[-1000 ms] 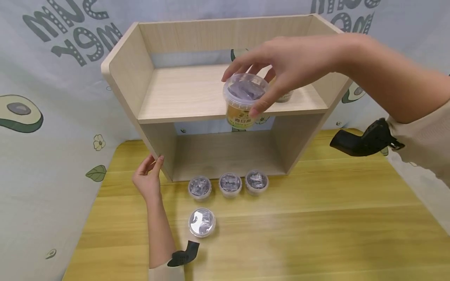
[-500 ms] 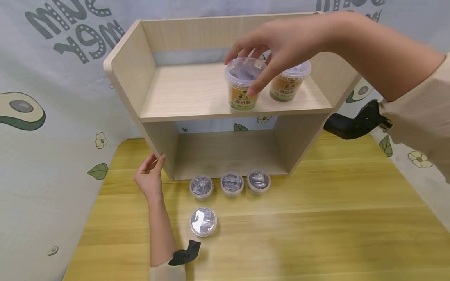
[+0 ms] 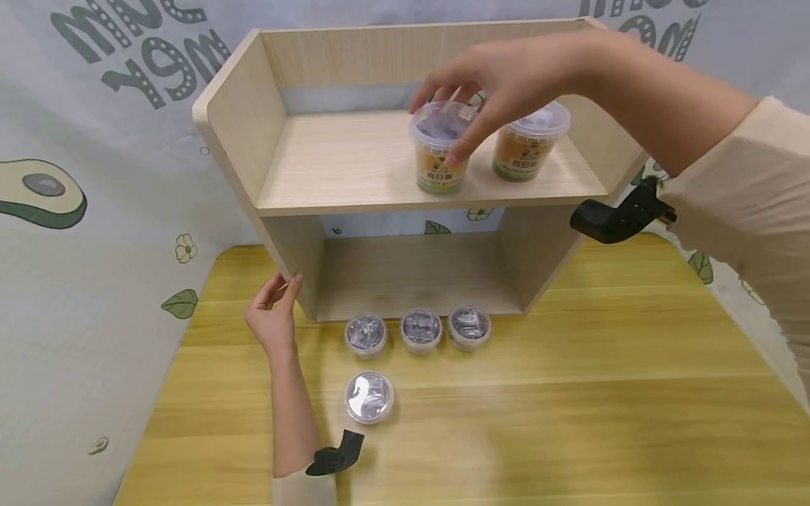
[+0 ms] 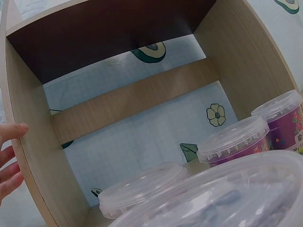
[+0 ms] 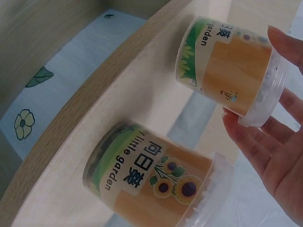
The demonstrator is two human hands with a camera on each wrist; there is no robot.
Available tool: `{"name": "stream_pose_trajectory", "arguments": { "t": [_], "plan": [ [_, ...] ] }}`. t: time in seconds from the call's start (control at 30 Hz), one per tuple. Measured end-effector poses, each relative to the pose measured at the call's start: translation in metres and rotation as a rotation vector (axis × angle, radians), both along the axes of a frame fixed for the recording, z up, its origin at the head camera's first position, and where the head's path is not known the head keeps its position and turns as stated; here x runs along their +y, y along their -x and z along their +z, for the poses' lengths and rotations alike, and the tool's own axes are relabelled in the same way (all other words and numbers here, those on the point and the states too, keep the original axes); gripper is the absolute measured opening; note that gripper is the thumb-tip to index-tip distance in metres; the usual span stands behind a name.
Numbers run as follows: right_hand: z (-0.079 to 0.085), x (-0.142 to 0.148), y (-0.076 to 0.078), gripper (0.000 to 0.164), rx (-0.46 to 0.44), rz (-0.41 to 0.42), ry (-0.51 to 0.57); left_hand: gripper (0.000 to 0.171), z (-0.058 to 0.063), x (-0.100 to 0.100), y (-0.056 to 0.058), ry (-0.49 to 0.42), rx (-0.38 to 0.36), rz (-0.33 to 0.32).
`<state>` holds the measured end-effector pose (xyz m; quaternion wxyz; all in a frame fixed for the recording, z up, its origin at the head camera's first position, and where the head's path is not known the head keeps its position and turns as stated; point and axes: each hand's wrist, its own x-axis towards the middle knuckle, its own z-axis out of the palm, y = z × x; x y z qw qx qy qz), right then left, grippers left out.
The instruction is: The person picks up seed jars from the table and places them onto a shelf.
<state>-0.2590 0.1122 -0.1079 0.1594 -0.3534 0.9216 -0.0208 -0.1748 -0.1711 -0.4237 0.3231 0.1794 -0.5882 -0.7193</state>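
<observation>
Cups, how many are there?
6: one cup in the right hand, another beside it on the upper shelf, three in a row on the table, one in front of them.

The yellow wood-grained table carries a pale shelf unit; just before it stand three lidded tubs in a row; a fourth tub stands nearer the person; on the unit's upper board an orange-labelled cup stands toward the right; the right hand holds a second cup beside it, whether quite touching the board I can't tell from here.
</observation>
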Motion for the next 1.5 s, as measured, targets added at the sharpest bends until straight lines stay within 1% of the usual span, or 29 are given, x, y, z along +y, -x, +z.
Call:
{"name": "stream_pose_trajectory", "arguments": {
  "t": [0.23,0.47,0.63,0.93,1.17,1.37,1.5],
  "plan": [
    [-0.002,-0.001,0.007,0.092,-0.03,-0.027,-0.029,0.033,0.001,0.002,-0.001,0.006,-0.017,-0.001],
    [-0.005,0.002,0.01,0.09,-0.048,-0.057,-0.003,0.03,0.002,0.002,-0.001,-0.006,-0.006,-0.002],
    [-0.006,0.001,0.011,0.089,-0.049,-0.061,0.01,0.031,0.002,0.001,-0.001,-0.006,-0.019,-0.005],
    [-0.006,0.001,0.012,0.09,-0.096,-0.083,0.023,0.032,0.003,0.002,-0.001,-0.007,-0.024,-0.006],
    [-0.006,0.003,0.012,0.092,-0.07,-0.074,0.06,0.032,0.004,0.002,-0.002,-0.003,-0.038,-0.002],
    [-0.004,0.006,0.011,0.083,-0.028,-0.047,0.116,0.033,0.002,0.001,-0.002,0.0,-0.036,-0.005],
    [-0.003,0.007,0.011,0.082,-0.004,-0.036,0.13,0.034,0.002,0.001,-0.002,0.005,-0.028,-0.007]
  ]
}}
